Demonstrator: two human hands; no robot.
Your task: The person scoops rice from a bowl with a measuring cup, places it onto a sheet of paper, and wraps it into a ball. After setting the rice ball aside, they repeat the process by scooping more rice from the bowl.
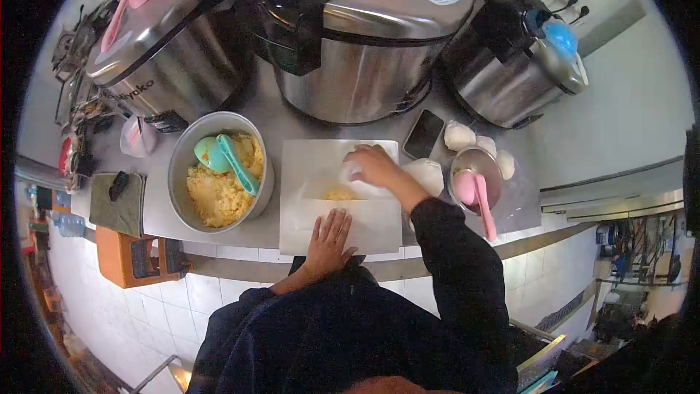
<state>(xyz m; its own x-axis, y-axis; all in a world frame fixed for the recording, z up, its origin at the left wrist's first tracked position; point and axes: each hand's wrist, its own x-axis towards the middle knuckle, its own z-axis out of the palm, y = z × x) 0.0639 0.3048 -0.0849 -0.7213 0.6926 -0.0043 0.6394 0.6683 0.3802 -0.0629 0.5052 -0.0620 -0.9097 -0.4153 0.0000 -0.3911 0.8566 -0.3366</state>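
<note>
Three big steel cookers (364,44) crowd the back of the tabletop (612,124), so a lifted elbow could knock one. The bowl of yellow rice (219,175), teal scoop inside, sits just left of the white wrapping paper (364,226). The left hand (328,237), fingers spread, presses the paper's near fold flat. The right hand (372,166) curls over the far fold; what it pinches I cannot tell. The small rice mound (340,193) lies between them and could spill if the paper slips.

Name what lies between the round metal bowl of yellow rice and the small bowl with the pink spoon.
White wrapping paper with both hands, left hand and right hand, on it; head view.
</note>
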